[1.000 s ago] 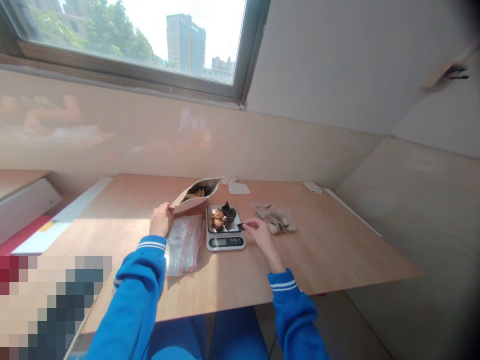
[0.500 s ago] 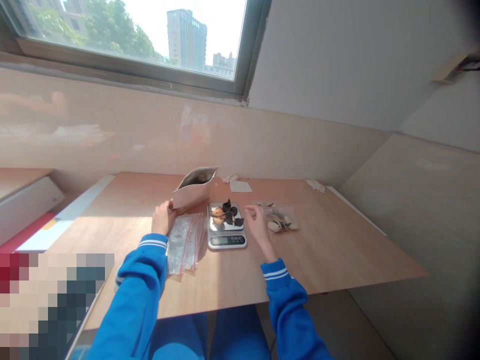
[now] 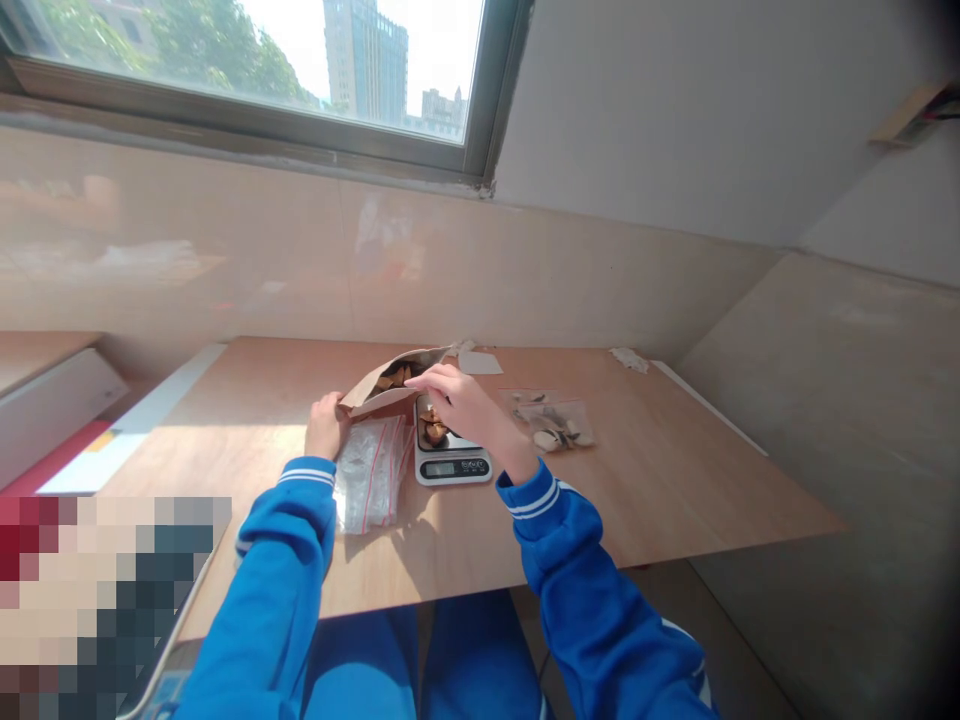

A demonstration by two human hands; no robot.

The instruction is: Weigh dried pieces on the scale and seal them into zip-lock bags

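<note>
My left hand (image 3: 326,426) is closed on the near left corner of a paper bag (image 3: 375,397), which tilts with its mouth toward the right. Brown dried pieces (image 3: 394,378) show inside the bag. Over the scale, my right hand (image 3: 466,408) reaches to the bag's mouth with its fingers stretched out; I make out nothing in them. The digital kitchen scale (image 3: 453,470) carries brown dried pieces (image 3: 433,428) on its plate, and my right hand covers the rest of the plate. Clear zip bags (image 3: 366,475) with red strips lie below the paper bag.
Right of the scale lie clear bags (image 3: 562,425) with pale and dark slices in them. A white paper (image 3: 480,362) and crumpled tissue (image 3: 628,358) are at the wooden table's (image 3: 660,480) back edge, by the tiled wall (image 3: 585,270).
My right hand has moved from the scale's right side up and left to the paper bag's mouth. The bag has tipped toward the right, showing its contents more. My left hand stays at the bag's corner.
</note>
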